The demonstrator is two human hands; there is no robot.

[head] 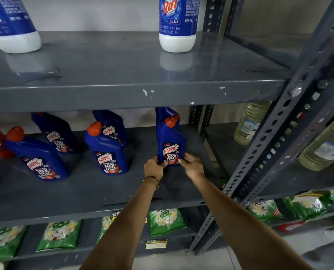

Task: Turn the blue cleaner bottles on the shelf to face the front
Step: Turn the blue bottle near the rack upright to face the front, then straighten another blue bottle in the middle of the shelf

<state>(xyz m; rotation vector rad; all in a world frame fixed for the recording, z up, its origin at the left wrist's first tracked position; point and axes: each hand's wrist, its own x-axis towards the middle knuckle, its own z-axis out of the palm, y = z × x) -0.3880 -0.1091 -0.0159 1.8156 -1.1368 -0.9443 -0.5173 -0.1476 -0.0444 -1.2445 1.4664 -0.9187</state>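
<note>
Here both hands' fingers (163, 164) clasp the rightmost blue bottle's (171, 141) base.

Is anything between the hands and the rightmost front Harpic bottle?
Nothing visible. The left hand and right hand already grip the base of the rightmost front bottle from either side on the middle shelf.
</note>
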